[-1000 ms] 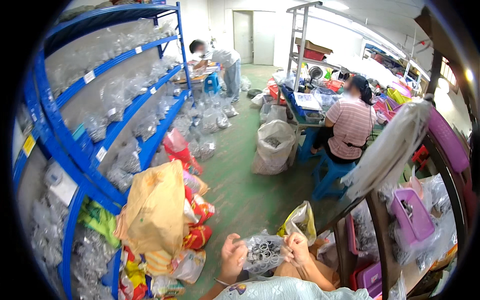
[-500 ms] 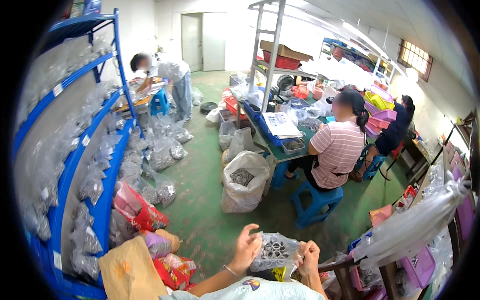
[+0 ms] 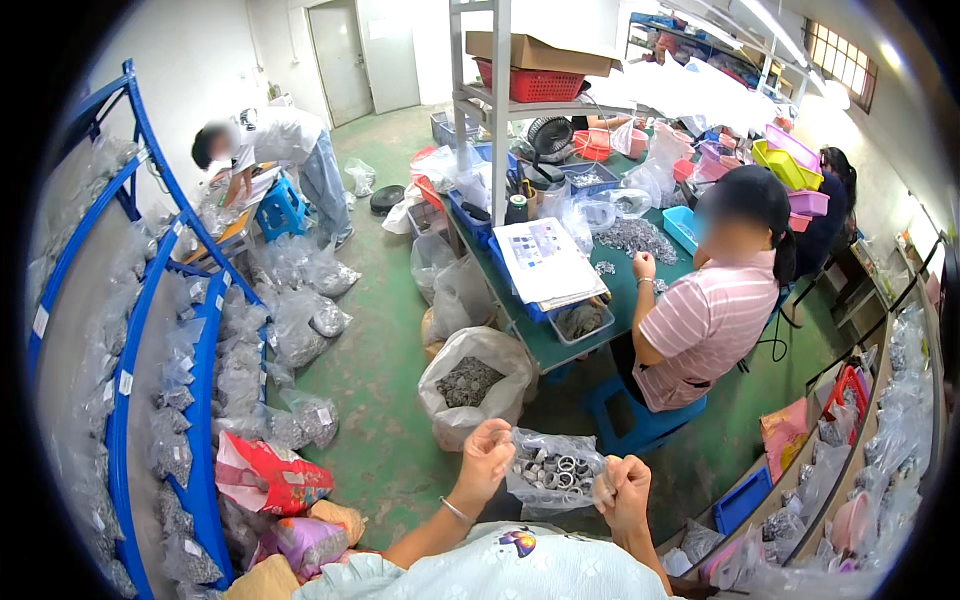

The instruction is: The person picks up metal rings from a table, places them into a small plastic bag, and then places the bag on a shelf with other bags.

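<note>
A clear plastic bag (image 3: 548,494) hangs between my hands, with several silver-coloured metal rings (image 3: 566,468) showing inside. Its upper left corner is pinched in the curled fingers of my left hand (image 3: 486,464). On the opposite side, my right hand (image 3: 627,491) closes on the bunched edge of the same bag. The bag is held in front of my light blue top, above the floor.
Ahead stands a large white sack (image 3: 474,420) of small grey parts. A co-worker in a striped shirt (image 3: 705,320) sits on a blue stool (image 3: 640,428) at a green table (image 3: 630,290). Blue shelves (image 3: 125,390) with bagged parts line the left; bags (image 3: 300,330) lie on the floor.
My view has moved toward the table, so the sack and the seated co-worker look closer. Both my hands keep hold of the bag, which has shifted slightly downward in the picture.
</note>
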Tool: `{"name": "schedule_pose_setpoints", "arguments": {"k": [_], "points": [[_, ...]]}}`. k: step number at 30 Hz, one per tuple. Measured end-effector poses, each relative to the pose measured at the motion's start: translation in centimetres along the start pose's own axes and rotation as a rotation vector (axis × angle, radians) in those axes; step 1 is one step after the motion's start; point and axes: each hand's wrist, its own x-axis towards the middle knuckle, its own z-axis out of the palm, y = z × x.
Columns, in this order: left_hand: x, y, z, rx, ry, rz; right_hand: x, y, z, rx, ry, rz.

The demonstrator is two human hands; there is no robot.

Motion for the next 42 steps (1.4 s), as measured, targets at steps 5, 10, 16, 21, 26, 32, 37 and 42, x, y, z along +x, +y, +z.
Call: {"name": "schedule_pose_setpoints", "arguments": {"k": [5, 10, 16, 21, 26, 32, 37, 42], "points": [[9.1, 1.7, 1.1, 0.002, -0.065, 0.04, 8.1, -0.7, -0.7, 0.019, 0.041, -0.073], [17.8, 2.8, 1.7, -0.052, -0.059, -0.006, 15.4, -0.9, -0.3, 0.026, 0.07, -0.107], [29.1, 4.4, 2.7, -0.12, -0.123, -0.082, 24.7, -2.2, 0.9, 0.015, 0.089, -0.153], [38.8, 6.4, 3.4, -0.113, -0.204, -0.024, 32.2, -2.6, 1.8, -0.035, 0.084, -0.188], [47.6, 7.8, 3.5, -0.024, -0.295, 0.012, 39.0, -1.5, 1.8, -0.041, 0.157, -0.178], [55.8, 5.5, 0.9, 0.065, -0.222, 0.014, 45.1, 2.6, -1.4, -0.105, 0.22, -0.148], [58.0, 3.6, -2.1, 0.128, -0.16, -0.011, 47.2, 5.8, -2.7, -0.235, 0.26, -0.127], [57.4, 3.4, -1.5, 0.353, -0.226, -0.048, 47.7, 5.3, -2.2, -0.337, 0.382, -0.079]]}}
